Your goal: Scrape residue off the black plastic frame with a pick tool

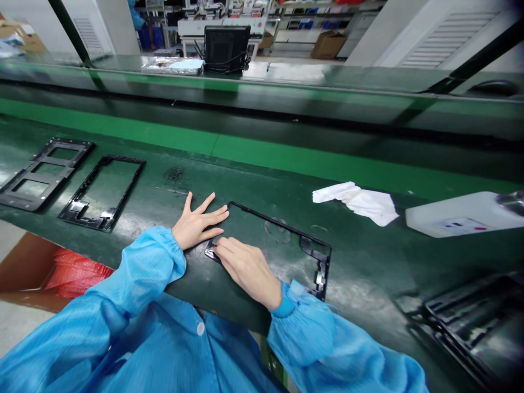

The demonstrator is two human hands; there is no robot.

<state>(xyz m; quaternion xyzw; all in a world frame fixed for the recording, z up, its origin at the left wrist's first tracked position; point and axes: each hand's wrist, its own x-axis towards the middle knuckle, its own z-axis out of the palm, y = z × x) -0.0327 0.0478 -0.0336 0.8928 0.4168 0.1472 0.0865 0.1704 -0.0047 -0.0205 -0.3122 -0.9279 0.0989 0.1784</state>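
Note:
A thin black rectangular frame [278, 220] lies flat on the green table in front of me. My left hand [198, 225] has its fingers spread, with the fingertips at the frame's left end, one by its far corner. My right hand [248, 267] is closed at the near left corner, fingers pressed together over a small shiny patch [210, 251] there. Whatever those fingers pinch is hidden. The right forearm covers part of the frame's near side. Black parts with a silvery piece [319, 278] show at the frame's right end.
Another black frame [134, 176] and a black plate with rectangular openings [61, 170] lie to the left. Dark crumbs [175, 174] sit behind my left hand. On the right are crumpled white tissue [360, 203], a white bottle [450, 215] and stacked black frames [470, 322]. A box [24, 262] stands below left.

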